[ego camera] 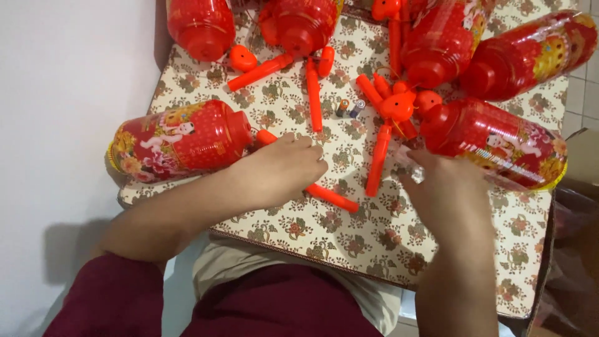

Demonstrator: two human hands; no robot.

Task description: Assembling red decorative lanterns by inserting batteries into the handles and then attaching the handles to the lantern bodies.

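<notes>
Nearest, at lower centre, left hand (281,171) presses closed on an orange stick (331,196); right hand (446,187) blurs, grip unclear. Steadying it against the patterned table (374,243) seems wise.

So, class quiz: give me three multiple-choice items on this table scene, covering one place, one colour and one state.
1. Where do the two small batteries lie?
A on the floral tabletop
B inside a lantern
C in a hand

2. What colour are the loose plastic sticks?
A blue
B orange-red
C white

3. How does the lantern beside the left hand rest?
A upright
B hanging
C on its side

Answers: 1 A, they sit on bare cloth among the sticks; 2 B, all show orange-red; 3 C, its long body lies flat.
</notes>
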